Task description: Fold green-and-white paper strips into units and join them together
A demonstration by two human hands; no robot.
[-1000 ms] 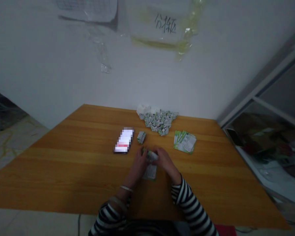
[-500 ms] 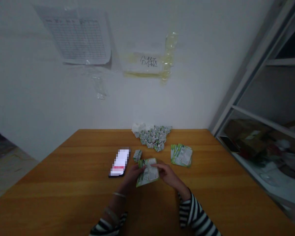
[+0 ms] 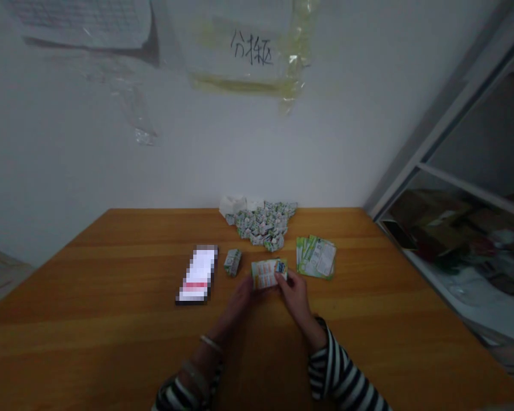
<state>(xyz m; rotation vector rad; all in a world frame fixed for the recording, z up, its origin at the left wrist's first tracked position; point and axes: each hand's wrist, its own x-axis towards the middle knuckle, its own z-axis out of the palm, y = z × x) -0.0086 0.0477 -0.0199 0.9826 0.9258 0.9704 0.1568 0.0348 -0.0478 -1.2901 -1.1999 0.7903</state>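
Both hands meet over the middle of a wooden table (image 3: 111,319). My left hand (image 3: 243,297) and my right hand (image 3: 293,291) pinch the lower corners of a small printed carton blank (image 3: 267,273), held upright with its white and orange face towards me. A single folded green-and-white packet (image 3: 232,262) lies just left of it. A stack of flat green-and-white blanks (image 3: 316,257) sits to the right. Behind, against the wall, is a heap of several folded packets (image 3: 261,221).
A phone with a lit screen (image 3: 197,274) lies left of the hands. Metal shelving (image 3: 462,194) with cluttered goods stands along the right side. Papers and a taped handwritten label (image 3: 251,48) hang on the white wall.
The carton blank has turned from lying slanted, green side showing, to standing upright with its white and orange face showing. The camera tilted down and nearer.
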